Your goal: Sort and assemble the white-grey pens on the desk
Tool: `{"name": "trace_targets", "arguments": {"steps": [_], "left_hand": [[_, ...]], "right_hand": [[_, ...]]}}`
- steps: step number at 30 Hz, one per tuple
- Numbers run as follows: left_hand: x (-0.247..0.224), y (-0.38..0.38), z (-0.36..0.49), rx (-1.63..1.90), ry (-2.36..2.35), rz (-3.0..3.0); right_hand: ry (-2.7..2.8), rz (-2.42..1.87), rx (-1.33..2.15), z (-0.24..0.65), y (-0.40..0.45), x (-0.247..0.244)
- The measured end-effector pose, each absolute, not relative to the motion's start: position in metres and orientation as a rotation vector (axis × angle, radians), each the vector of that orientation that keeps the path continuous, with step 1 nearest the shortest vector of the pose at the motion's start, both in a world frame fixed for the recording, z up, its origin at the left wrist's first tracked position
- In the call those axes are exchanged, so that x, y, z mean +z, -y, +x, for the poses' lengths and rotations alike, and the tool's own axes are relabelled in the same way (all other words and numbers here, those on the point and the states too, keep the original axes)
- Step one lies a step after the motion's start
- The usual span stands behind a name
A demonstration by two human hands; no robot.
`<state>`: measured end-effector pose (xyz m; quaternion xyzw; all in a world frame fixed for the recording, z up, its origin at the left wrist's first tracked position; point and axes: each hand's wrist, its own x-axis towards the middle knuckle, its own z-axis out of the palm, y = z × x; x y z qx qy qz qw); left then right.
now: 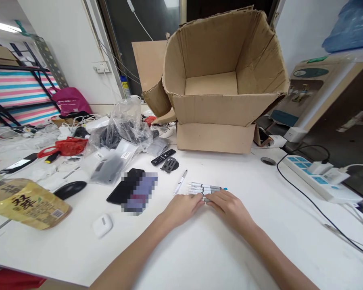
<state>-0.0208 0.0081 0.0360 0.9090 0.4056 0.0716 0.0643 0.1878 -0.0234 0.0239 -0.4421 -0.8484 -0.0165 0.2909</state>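
Observation:
Several white and grey pens [203, 187] lie side by side on the white table [181, 257], just beyond my hands. One of them has a blue tip at its right end. My left hand [183, 207] is closed, its fingertips pressed on a pen at the near side of the row. From the right, my right hand [228, 205] meets it with bent fingers closed over the other part of that pen. The fingers hide most of it. A separate pen [180, 182] lies slanted to the left of the row.
Left of the hands are a phone [127, 186], a remote [163, 157], an earbud case [103, 225], a yellow pouch [30, 205] and plastic bags [110, 165]. A large open cardboard box [214, 137] stands behind. A power strip [320, 177] with cables lies right.

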Motion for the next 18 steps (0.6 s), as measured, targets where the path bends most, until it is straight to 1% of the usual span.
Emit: {"name": "trace_targets", "arguments": {"steps": [5,7,9,13,18], "left_hand": [[0.035,-0.006,-0.020,0.283,-1.243,2.795],[0.035,-0.006,-0.021,0.295,-1.233,2.814],[0.036,-0.006,-0.021,0.298,-1.232,2.826],[0.038,-0.006,-0.022,0.288,-1.242,2.837],[0.039,-0.004,-0.020,0.272,-1.240,2.847]], "right_hand": [[1.956,-1.461,0.580,0.193,0.026,0.038],[1.909,-1.475,0.735,0.193,0.027,0.042],[1.873,-1.432,0.800,0.193,0.026,0.044],[1.831,-1.360,0.818,0.193,0.025,0.042],[1.786,-1.455,0.962,0.193,0.026,0.041]]}}
